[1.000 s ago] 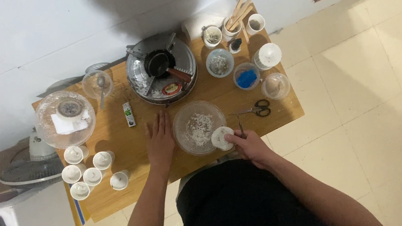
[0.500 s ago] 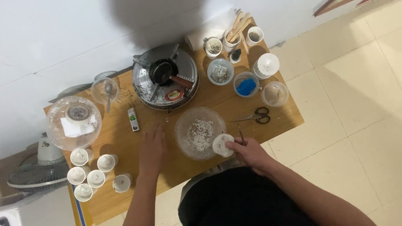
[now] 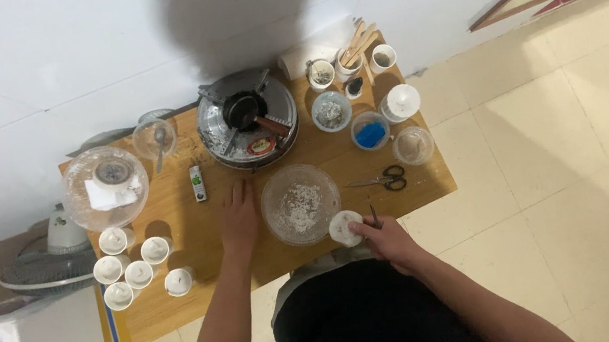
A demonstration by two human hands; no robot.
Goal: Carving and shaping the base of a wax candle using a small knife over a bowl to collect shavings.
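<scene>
Right hand (image 3: 385, 236) at the table's (image 3: 173, 207) front edge grips a small white cup (image 3: 344, 227) and thin stick (image 3: 374, 216), just right of the glass bowl (image 3: 300, 204). Left hand (image 3: 239, 217) lies flat, open, left of bowl.

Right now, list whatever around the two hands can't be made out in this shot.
Head view only:
- White stuff in the glass bowl: too small to identify.
- Thin dark tool in the right hand: tiny, its lower end hidden by fingers.
- Small white cup: contents too small; near edge covered by the right hand.
- Left hand: palm down on the wooden table; anything beneath is hidden.
</scene>
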